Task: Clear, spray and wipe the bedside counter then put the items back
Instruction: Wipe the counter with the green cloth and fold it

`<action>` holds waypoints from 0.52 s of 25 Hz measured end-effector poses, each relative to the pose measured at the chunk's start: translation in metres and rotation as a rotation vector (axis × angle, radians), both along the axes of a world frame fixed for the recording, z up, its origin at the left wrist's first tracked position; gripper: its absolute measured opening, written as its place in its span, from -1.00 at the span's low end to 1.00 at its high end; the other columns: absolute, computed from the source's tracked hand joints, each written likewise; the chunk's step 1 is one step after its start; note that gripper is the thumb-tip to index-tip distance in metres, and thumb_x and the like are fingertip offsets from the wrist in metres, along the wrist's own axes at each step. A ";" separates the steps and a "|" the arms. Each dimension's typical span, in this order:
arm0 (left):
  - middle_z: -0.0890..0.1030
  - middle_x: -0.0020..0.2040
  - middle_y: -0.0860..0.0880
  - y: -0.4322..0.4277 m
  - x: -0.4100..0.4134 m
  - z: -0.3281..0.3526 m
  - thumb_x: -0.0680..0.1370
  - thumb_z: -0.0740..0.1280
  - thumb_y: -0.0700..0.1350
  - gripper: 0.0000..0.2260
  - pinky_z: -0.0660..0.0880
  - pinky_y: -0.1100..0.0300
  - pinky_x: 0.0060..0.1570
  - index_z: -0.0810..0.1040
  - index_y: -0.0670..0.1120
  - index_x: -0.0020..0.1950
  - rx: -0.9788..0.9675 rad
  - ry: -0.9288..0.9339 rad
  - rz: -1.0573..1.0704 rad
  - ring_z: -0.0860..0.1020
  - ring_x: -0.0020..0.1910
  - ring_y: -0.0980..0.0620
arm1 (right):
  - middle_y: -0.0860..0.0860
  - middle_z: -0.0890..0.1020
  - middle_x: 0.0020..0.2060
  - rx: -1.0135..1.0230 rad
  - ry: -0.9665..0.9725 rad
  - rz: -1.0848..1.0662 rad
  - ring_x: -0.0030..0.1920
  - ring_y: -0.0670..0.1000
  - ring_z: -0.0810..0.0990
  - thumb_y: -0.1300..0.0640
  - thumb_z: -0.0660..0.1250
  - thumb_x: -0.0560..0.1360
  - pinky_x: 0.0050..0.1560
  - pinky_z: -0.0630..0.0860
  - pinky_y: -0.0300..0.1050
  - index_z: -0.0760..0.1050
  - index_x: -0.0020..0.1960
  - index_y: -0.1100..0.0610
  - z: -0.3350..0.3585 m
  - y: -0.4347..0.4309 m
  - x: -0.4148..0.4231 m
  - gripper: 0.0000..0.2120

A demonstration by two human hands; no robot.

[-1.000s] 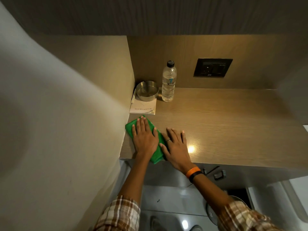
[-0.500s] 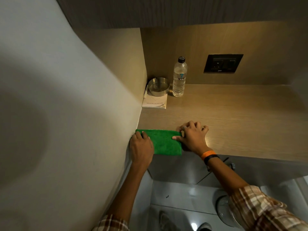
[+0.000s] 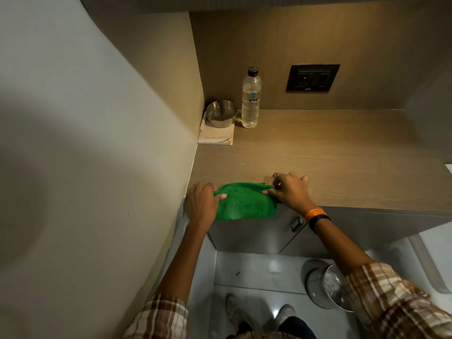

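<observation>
A green cloth [image 3: 244,203] is stretched between my two hands at the front left edge of the wooden counter [image 3: 342,157], its lower part hanging past the edge. My left hand [image 3: 204,204] pinches its left side next to the wall. My right hand [image 3: 288,190] pinches its right corner. In the back left corner stand a clear water bottle [image 3: 250,99] and a steel bowl [image 3: 221,116], the bowl resting on a white notepad [image 3: 216,137]. A white pen [image 3: 202,123] lies beside the bowl against the wall.
A white wall [image 3: 97,143] runs along the left. A dark socket plate [image 3: 311,78] sits on the back panel. Below the counter are grey cabinet doors with a handle [image 3: 297,222]. A metal bin [image 3: 327,289] stands on the floor to the right of my shoes.
The cloth lay flat under both palms a second ago. It has since been drawn to the counter's front edge and is now lifted and gripped at both ends by my fingers.
</observation>
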State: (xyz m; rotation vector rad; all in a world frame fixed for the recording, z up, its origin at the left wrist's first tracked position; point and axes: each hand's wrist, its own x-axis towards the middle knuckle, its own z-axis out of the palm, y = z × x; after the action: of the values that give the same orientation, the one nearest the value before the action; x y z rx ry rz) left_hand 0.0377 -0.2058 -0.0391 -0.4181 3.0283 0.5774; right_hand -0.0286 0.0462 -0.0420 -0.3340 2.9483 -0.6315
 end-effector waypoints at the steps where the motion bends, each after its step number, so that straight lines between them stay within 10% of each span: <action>1: 0.58 0.16 -0.11 0.005 0.002 -0.002 0.50 0.42 0.17 -0.62 0.48 -0.02 0.15 0.61 -0.04 0.19 0.003 -0.014 -0.031 0.49 0.21 -0.12 | -0.13 0.60 -0.24 -0.012 -0.019 -0.012 -0.04 0.01 0.55 -0.23 0.49 0.40 -0.03 0.22 0.01 0.50 -0.11 -0.05 0.001 0.009 0.002 -0.70; 7: 0.63 -0.16 -0.03 0.087 0.024 -0.012 0.46 0.53 -0.09 -0.83 0.51 0.08 -0.05 0.56 -0.10 -0.15 0.236 0.172 -0.260 0.60 -0.12 -0.02 | 0.02 0.72 -0.06 -0.190 -0.188 -0.030 -0.10 0.00 0.62 0.00 0.53 0.45 -0.09 0.57 -0.03 0.65 0.19 0.03 0.015 0.101 0.021 -0.67; 13: 0.61 -0.15 0.06 0.255 0.010 -0.003 0.40 0.59 -0.11 -0.79 0.46 0.19 -0.12 0.57 -0.04 -0.13 0.842 0.052 -0.233 0.54 -0.17 0.04 | 0.01 0.67 -0.28 -0.592 -0.277 -0.330 -0.22 -0.04 0.60 0.15 0.43 0.54 -0.17 0.44 -0.16 0.64 -0.16 0.13 0.020 0.285 0.069 -0.89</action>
State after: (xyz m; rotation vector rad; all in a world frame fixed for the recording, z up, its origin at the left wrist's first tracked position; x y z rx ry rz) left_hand 0.0478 0.0487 -0.0417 -0.0031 2.4792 1.7092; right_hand 0.0407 0.3312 -0.0225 0.1946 2.5080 -1.4595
